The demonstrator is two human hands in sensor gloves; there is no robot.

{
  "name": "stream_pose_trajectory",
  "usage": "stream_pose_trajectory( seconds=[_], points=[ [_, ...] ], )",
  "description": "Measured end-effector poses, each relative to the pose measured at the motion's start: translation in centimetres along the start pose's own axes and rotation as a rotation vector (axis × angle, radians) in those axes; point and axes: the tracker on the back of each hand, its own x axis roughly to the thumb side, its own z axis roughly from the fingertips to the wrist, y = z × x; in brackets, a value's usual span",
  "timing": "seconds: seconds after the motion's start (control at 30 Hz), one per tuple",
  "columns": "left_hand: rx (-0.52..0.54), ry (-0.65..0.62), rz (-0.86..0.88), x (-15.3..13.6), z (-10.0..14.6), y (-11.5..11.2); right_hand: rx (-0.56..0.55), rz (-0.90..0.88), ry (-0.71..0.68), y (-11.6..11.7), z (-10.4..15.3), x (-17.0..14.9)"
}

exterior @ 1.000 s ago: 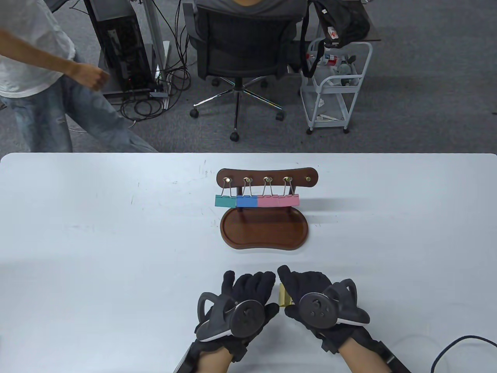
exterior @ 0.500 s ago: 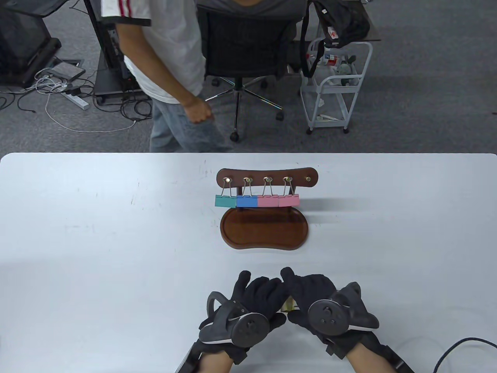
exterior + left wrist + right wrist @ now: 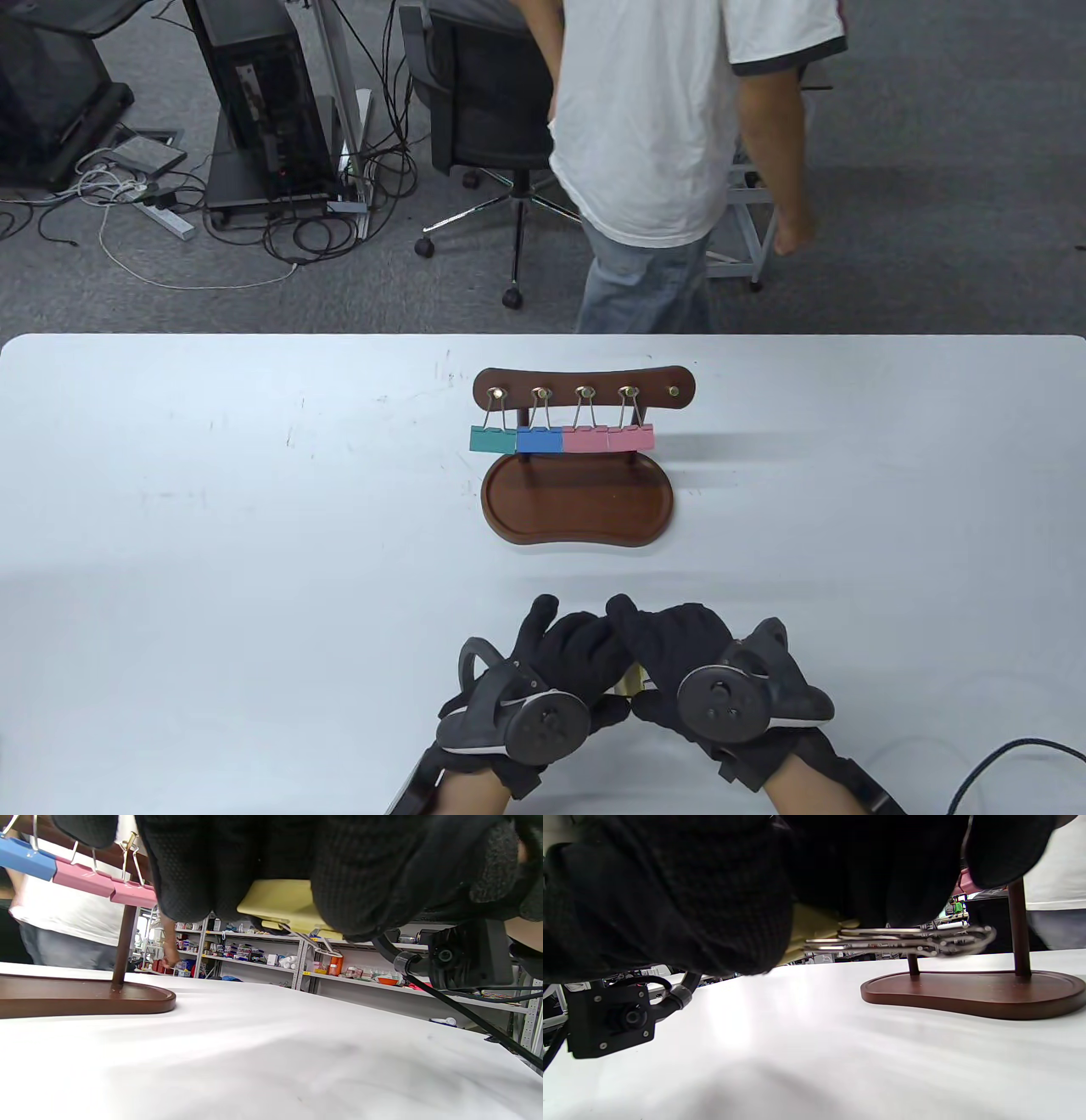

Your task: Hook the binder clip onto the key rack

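Observation:
A brown wooden key rack (image 3: 585,386) stands mid-table on a kidney-shaped tray base (image 3: 579,505). Its four left hooks carry a green, a blue and two pink binder clips (image 3: 562,438); the rightmost hook (image 3: 674,391) is bare. Both gloved hands meet near the front edge. My left hand (image 3: 567,647) and right hand (image 3: 653,645) together hold a yellow binder clip (image 3: 629,679), lifted off the table. In the left wrist view the yellow body (image 3: 280,906) sits between the fingers. In the right wrist view its wire handles (image 3: 903,938) point toward the rack.
A person in a white T-shirt (image 3: 670,127) walks past behind the table's far edge. An office chair (image 3: 492,110), a computer tower (image 3: 263,93) and floor cables stand beyond. A black cable (image 3: 1001,760) lies at the front right corner.
Both hands have drawn closer together around the yellow clip, the left hand shifting right. The passer-by has walked from left to right behind the table. The rack has not moved.

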Motion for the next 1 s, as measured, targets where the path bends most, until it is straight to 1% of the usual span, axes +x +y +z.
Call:
stream_pose_trajectory(
  seconds=[0.23,0.47,0.67,0.73,0.8,0.93,1.0],
  points=[
    [0.045,-0.009,0.018,-0.1,0.2,0.4,-0.027,0.004,0.017,-0.3,0.3,0.1],
    [0.071,-0.005,0.056,-0.4,0.3,0.5,-0.113,-0.085,0.028,-1.3,1.2,-1.4],
    [0.085,0.015,0.045,-0.4,0.3,0.6,-0.234,-0.157,0.16,-2.3,2.4,-3.7],
    [0.095,0.03,0.042,-0.5,0.3,0.7,-0.278,-0.18,0.237,-2.4,2.9,-4.8],
    [0.106,0.047,0.04,-0.6,0.4,0.8,-0.294,-0.202,0.28,-2.5,3.3,-5.6],
    [0.128,0.082,0.029,-0.8,0.5,1.0,-0.348,-0.215,0.41,-2.3,4.2,-7.3],
    [0.138,0.099,0.018,-0.8,0.5,1.1,-0.363,-0.228,0.446,-2.2,4.5,-7.9]
  ],
)
